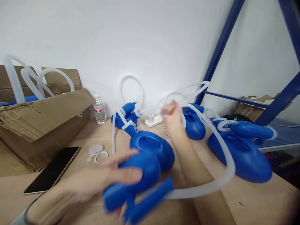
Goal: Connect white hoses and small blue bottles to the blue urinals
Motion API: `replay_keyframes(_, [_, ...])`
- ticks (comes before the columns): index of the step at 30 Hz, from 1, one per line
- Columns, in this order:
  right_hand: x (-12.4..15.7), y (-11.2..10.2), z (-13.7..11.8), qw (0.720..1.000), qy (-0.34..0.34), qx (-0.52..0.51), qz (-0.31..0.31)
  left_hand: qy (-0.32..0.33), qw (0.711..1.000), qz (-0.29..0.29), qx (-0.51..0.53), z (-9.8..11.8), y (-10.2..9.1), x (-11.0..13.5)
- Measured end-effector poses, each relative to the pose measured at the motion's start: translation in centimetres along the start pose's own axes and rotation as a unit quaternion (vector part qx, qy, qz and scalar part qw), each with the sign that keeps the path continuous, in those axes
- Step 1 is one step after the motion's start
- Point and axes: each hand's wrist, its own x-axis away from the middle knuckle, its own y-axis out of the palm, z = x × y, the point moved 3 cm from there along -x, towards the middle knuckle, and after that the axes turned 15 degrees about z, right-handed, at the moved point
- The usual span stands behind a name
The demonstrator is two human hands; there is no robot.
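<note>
My left hand (110,178) grips a blue plastic vessel (138,184) near the front of the wooden table (246,200), thumb on top; the vessel is blurred by motion. A translucent white hose (217,181) runs from its neck in a loop to the right and back up to my right hand (171,114). That hand is raised over the middle of the table with its fingers pinched on the hose. A second blue vessel (152,147) lies just behind the one I hold.
More blue vessels (241,150) with hoses lie to the right. An open cardboard box (39,122) with hoses stands at the left. A dark tablet (53,170), a white cap and ring (97,153), a water bottle (99,110), and a power strip (154,120) are on the table.
</note>
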Motion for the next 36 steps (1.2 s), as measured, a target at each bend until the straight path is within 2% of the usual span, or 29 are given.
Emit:
replay_keyframes(2, [-1.1, -0.7, -3.4, 0.997, -0.051, -0.059, 0.018, -0.003, 1.000, 0.020, 0.002, -0.7, -0.8, 1.0])
replay_keyframes(4, [-1.5, -0.6, -4.8, 0.998, -0.017, -0.064, -0.018, 0.033, 0.995, 0.077, -0.063, -0.5, -2.1, 1.1])
replay_keyframes(5, [-1.4, -0.4, -4.6, 0.998, 0.012, -0.054, -0.040, 0.054, 0.988, 0.090, -0.109, -0.2, -2.7, 0.8])
replay_keyframes(7, [-1.3, 0.0, -2.9, 0.993, 0.081, -0.040, -0.073, 0.098, 0.966, 0.095, -0.221, 0.5, -3.7, -0.3])
replay_keyframes(8, [-1.3, 0.2, -1.8, 0.991, 0.106, -0.041, -0.076, 0.113, 0.950, 0.078, -0.282, 0.6, -4.0, -1.0])
replay_keyframes(10, [-1.8, 0.1, 0.3, 0.990, 0.129, -0.032, -0.056, 0.119, 0.912, 0.059, -0.387, 0.2, -4.6, -2.4])
replay_keyframes(12, [-2.5, -0.5, 1.9, 0.991, 0.131, 0.018, -0.034, 0.100, 0.879, 0.078, -0.459, -1.0, -5.0, -3.7])
replay_keyframes(13, [-2.9, -1.0, 2.5, 0.989, 0.128, 0.058, -0.038, 0.096, 0.870, 0.084, -0.476, -1.8, -5.1, -4.3])
replay_keyframes(15, [-3.5, -2.1, 3.4, 0.977, 0.122, 0.156, -0.075, 0.096, 0.880, 0.067, -0.460, -3.2, -5.1, -5.3])
replay_keyframes(18, [-4.4, -4.1, 4.1, 0.934, 0.058, 0.331, -0.120, 0.062, 0.898, 0.039, -0.435, -4.6, -5.5, -6.8])
replay_keyframes(21, [-5.7, -5.6, 4.2, 0.871, -0.033, 0.476, -0.119, 0.046, 0.890, 0.040, -0.452, -4.5, -6.7, -8.2])
replay_keyframes(25, [-8.0, -6.5, 3.9, 0.805, 0.002, 0.576, -0.141, 0.095, 0.894, 0.056, -0.435, -2.4, -7.7, -9.6])
replay_keyframes(29, [-8.8, -6.2, 3.6, 0.748, 0.020, 0.639, -0.177, 0.174, 0.887, 0.080, -0.420, 0.6, -6.5, -10.3])
replay_keyframes(31, [-8.2, -5.8, 3.8, 0.729, 0.017, 0.654, -0.202, 0.232, 0.858, 0.120, -0.443, 1.9, -5.2, -10.5])
replay_keyframes(32, [-7.7, -5.5, 4.0, 0.723, 0.011, 0.655, -0.221, 0.266, 0.831, 0.156, -0.464, 2.5, -4.4, -10.5])
replay_keyframes(34, [-6.4, -4.8, 4.6, 0.710, -0.037, 0.644, -0.282, 0.333, 0.759, 0.214, -0.517, 3.1, -2.8, -10.6])
replay_keyframes(36, [-5.0, -4.0, 5.3, 0.684, -0.121, 0.625, -0.357, 0.388, 0.702, 0.221, -0.555, 3.1, -1.3, -10.7])
